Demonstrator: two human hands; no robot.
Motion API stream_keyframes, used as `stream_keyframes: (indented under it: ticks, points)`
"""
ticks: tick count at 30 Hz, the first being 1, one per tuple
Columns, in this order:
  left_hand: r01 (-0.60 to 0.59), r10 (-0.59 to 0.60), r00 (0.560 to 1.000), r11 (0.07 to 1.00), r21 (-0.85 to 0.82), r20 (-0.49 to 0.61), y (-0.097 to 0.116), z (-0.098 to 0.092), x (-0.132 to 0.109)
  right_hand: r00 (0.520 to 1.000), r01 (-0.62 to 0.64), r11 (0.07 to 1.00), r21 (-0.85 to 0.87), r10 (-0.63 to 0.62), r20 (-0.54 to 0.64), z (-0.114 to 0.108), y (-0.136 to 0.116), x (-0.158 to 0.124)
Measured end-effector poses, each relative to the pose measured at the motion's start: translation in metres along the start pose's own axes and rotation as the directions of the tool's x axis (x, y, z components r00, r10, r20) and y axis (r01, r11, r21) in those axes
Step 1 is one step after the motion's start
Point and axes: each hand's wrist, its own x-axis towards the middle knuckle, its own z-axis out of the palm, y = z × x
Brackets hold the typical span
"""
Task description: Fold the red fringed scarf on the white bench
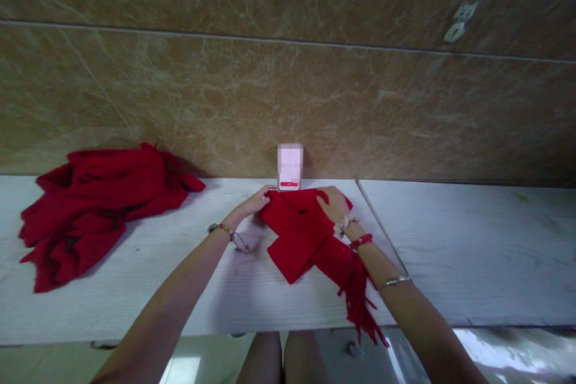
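A red fringed scarf (pixel 300 246) lies folded and crossed over itself on the white table in front of me. Its tasselled end (pixel 357 294) trails to the lower right, close to the front edge. At the scarf's upper left corner, my left hand (pixel 260 200) is closed on the cloth edge. My right hand (pixel 333 205) rests at the upper right part, its fingers bent onto the fabric and partly hidden. Just beyond the scarf, a phone (pixel 290 168) leans upright against the wall, its screen blurred out.
A loose heap of red cloth (pixel 103 198) covers the left side of the white table (pixel 472 252). The brown marbled wall (pixel 225 102) borders the far edge, with white sockets (pixel 459 21) at upper right. A seam (pixel 382 228) crosses the tabletop right of the scarf.
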Motion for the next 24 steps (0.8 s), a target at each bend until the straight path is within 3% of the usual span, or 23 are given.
stream_keyframes:
  ticks: [3, 5, 9, 11, 14, 17, 19, 21, 24]
  points:
    - [-0.052, 0.05, 0.997, 0.998, 0.045, 0.056, 0.001, -0.006, -0.004, 0.974, 0.154, 0.987, 0.055, -0.161, 0.161, 0.027, -0.035, -0.009]
    - [-0.085, 0.078, 0.993, 0.993, 0.081, 0.084, -0.003, -0.01, -0.007, 0.946, 0.179, 0.982, 0.055, -0.187, 0.266, 0.042, -0.05, -0.015]
    - [-0.143, 0.128, 0.986, 0.98, 0.141, 0.106, -0.014, -0.012, -0.009, 0.939, -0.032, 0.998, 0.045, 0.015, 0.344, 0.051, -0.055, -0.011]
    - [-0.162, 0.141, 0.98, 0.975, 0.154, 0.137, -0.015, -0.016, -0.006, 0.928, -0.093, 0.993, 0.077, 0.058, 0.368, 0.048, -0.052, -0.004]
    - [-0.211, 0.149, 0.956, 0.948, 0.236, 0.254, -0.004, -0.026, 0.004, 0.924, -0.055, 0.992, 0.113, 0.008, 0.383, 0.039, -0.051, 0.004]
    - [-0.341, 0.159, 0.885, 0.862, 0.374, 0.438, 0.016, -0.035, 0.017, 0.922, -0.001, 0.989, 0.145, -0.055, 0.384, 0.033, -0.054, 0.002]
    - [-0.387, 0.156, 0.839, 0.845, 0.37, 0.521, 0.027, -0.038, 0.024, 0.924, 0.019, 0.988, 0.155, -0.076, 0.374, 0.032, -0.054, -0.002]
    - [-0.375, 0.147, 0.819, 0.869, 0.324, 0.554, 0.032, -0.039, 0.026, 0.935, 0.034, 0.984, 0.177, -0.094, 0.341, 0.034, -0.052, -0.009]
    - [-0.339, 0.131, 0.829, 0.891, 0.303, 0.545, 0.029, -0.041, 0.021, 0.947, 0.069, 0.961, 0.266, -0.147, 0.285, 0.04, -0.042, -0.018]
